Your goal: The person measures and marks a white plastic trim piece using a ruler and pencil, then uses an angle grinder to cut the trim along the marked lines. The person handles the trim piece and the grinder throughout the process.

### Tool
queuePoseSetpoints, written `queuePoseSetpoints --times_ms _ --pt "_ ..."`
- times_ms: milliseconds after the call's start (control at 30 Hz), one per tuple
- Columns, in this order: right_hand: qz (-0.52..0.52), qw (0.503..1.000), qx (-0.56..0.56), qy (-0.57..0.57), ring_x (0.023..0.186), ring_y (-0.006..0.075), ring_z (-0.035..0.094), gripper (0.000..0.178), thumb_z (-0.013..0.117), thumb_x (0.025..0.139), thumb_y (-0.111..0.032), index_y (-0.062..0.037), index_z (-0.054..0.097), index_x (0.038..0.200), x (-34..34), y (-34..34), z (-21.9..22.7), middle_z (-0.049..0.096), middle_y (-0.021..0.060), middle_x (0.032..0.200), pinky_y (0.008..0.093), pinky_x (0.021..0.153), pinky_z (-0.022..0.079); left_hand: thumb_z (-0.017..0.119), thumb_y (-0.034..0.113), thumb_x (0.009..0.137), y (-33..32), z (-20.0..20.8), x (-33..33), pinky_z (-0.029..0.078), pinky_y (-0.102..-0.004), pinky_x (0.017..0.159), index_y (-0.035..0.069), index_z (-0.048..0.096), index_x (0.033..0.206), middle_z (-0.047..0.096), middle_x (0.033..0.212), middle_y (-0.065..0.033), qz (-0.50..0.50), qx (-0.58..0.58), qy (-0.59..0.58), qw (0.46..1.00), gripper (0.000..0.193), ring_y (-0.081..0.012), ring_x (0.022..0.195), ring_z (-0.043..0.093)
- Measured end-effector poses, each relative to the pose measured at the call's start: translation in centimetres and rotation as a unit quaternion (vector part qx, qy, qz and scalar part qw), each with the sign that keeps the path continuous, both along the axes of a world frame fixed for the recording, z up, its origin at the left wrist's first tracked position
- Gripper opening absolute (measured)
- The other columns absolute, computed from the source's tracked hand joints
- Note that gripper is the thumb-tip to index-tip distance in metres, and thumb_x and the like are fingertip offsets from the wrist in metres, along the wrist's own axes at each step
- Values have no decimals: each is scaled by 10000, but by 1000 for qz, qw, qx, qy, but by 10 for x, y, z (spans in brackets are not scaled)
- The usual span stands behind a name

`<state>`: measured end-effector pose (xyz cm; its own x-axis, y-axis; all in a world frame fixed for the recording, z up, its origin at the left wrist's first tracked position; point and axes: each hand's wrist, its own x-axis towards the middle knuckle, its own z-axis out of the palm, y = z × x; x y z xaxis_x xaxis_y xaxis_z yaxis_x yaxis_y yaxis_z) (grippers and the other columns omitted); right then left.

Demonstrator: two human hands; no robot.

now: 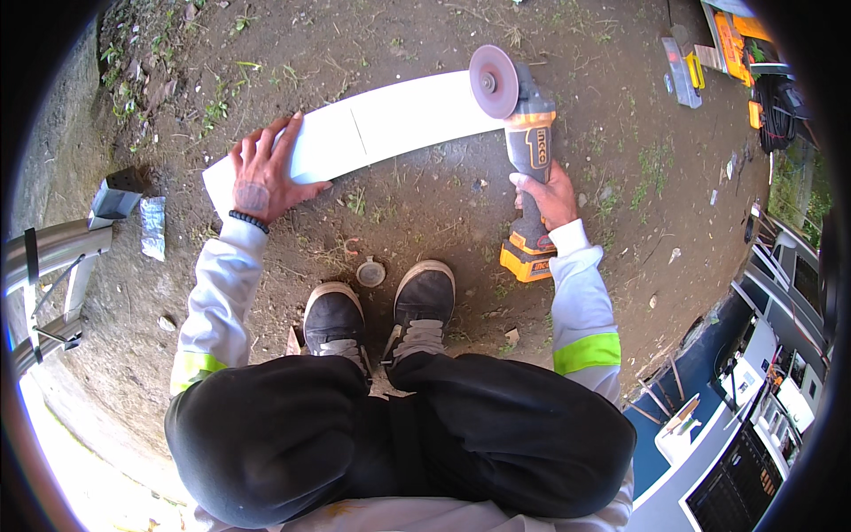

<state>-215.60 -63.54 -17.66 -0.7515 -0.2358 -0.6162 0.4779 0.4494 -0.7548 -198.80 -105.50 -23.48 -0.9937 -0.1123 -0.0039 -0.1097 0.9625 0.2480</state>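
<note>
Reaching in from the far left, a metal frame [89, 253] sits beside a grey metal piece [117, 193] and a crumpled silver wrapper [152, 227] on the bare dirt ground [425, 213]. A long white board [390, 124] lies across the ground in front of the person, with a thin dark line crossing it. Nearer the body, a small round lid [370, 272] lies by the toes of two dark shoes [335, 309]. The grinder's disc [494, 82] blocks the view of part of the board's right end; whether they touch, I cannot tell. At the upper right lie a yellow-handled tool [694, 71] and a coiled black cable [778, 111].

The left hand [261, 173] rests on the board's left end, fingers slightly apart and pointing toward its far edge, thumb stretched out to the right. The right hand [551, 197] has its fingers wrapped around the handle of an orange and grey grinder [530, 146], thumb across the near side, battery end toward the person.
</note>
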Motion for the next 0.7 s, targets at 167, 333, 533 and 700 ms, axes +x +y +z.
queuePoseSetpoints --times_ms 167,333,533,700 --pt "3 1000 5 2 618 131 614 343 766 851 -88 -61 591 1145 0 0 1 635 25 819 310 569 543 805 739 589 0 -1 0 311 -548 1094 183 418 1541 500 1439 -62 -1 -2 2 1000 1168 -328 1270 469" --pt "5 1000 4 -5 618 133 615 352 768 848 -88 -60 592 1152 0 0 0 639 26 828 309 568 544 808 736 586 0 0 0 311 -548 1092 184 419 1539 498 1447 -60 1 3 0 1000 1168 -329 1275 469" --pt "12 1000 11 1 626 134 617 366 766 845 -84 -58 587 1163 0 0 -1 640 33 837 307 570 548 814 729 585 0 1 0 314 -549 1094 190 415 1543 497 1450 -60 3 0 -6 1000 1170 -331 1278 469" --pt "5 1000 9 -2 626 136 617 368 767 841 -80 -58 588 1162 1 -1 -2 640 37 845 309 572 551 820 723 584 0 0 0 317 -552 1094 194 412 1546 498 1450 -58 2 0 -4 1000 1171 -333 1280 468"
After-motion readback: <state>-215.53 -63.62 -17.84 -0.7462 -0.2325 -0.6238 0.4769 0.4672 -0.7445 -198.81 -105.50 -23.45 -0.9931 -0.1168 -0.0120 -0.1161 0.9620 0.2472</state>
